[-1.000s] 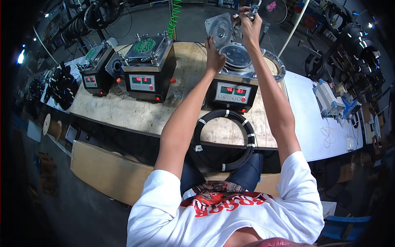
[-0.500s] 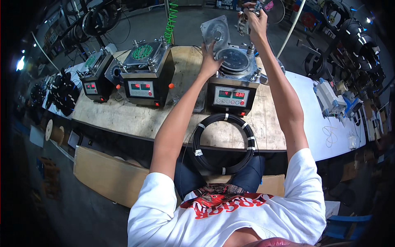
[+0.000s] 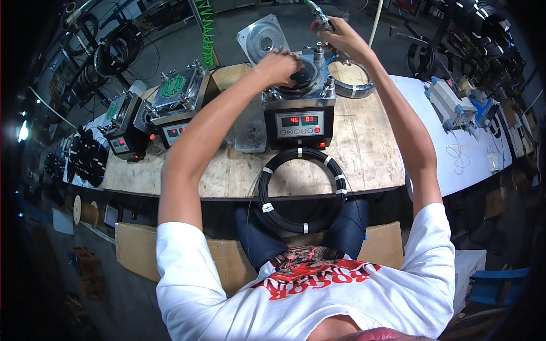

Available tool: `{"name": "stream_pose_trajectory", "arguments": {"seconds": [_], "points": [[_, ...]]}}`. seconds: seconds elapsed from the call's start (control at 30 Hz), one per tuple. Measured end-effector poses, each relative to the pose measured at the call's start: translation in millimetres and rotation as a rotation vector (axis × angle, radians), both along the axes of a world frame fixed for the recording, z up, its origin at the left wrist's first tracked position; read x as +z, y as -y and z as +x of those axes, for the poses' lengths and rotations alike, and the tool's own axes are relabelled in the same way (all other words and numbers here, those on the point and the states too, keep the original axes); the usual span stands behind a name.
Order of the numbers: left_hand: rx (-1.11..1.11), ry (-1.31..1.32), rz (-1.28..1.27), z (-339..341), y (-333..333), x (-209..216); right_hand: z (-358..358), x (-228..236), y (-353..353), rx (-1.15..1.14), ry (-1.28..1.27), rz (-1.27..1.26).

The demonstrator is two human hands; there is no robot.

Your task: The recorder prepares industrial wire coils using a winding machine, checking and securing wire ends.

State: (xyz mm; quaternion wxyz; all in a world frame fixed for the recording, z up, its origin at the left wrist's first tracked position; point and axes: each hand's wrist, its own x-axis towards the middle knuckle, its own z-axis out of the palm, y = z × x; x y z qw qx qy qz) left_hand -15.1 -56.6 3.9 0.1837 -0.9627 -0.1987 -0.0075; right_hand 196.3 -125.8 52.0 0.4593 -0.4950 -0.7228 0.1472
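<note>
My left hand (image 3: 277,68) reaches over the round dark disc (image 3: 305,74) on top of the nearest benchtop machine (image 3: 300,116). Its fingers bend down together at the disc, and whatever is under them is hidden. Behind that hand, the machine's square metal lid (image 3: 263,38) stands tilted up. Beyond the machine's right back corner, my right hand (image 3: 344,38) is closed around a metal spray gun (image 3: 322,18) with a green hose end at its top. A black cable coil (image 3: 265,190), bound with white tape, leans against the bench front between my legs.
Two similar machines, one with a green ring of parts (image 3: 173,86), stand to the left. A clear tray (image 3: 251,136) sits beside the near machine. Another coil (image 3: 355,90) lies behind it on the right. A white table (image 3: 421,122) holds a grey device (image 3: 449,102).
My left hand has gone from the tilted lid to over the disc. My right hand has turned and brought the spray gun lower. The whole view has shifted, showing the coil behind the machine.
</note>
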Motion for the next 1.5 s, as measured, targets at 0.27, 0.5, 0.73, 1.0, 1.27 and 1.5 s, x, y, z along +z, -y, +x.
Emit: {"name": "stream_pose_trajectory", "arguments": {"seconds": [0.27, 0.5, 0.73, 1.0, 1.27, 1.5], "points": [[-0.143, -0.136, 0.026, 8, 16, -14, -26, -1, 14, 0.056, -0.257, -0.008], [0.066, 0.569, -0.24, -31, 1, -15, -50, -17, 11, 0.065, -0.48, -0.093], [0.043, 1.105, -0.182, -60, 25, -15, -71, -63, -24, -0.128, -0.353, 0.066], [0.144, 1.234, -0.149, -90, 43, 2, -80, -72, -24, -0.136, -0.391, 0.028], [0.169, 1.308, -0.203, -85, 46, -1, -93, -87, -61, -0.25, -0.439, 0.341], [0.199, 1.229, -0.17, -91, 37, -9, -67, -63, -26, -0.172, -0.318, 0.112]]}}
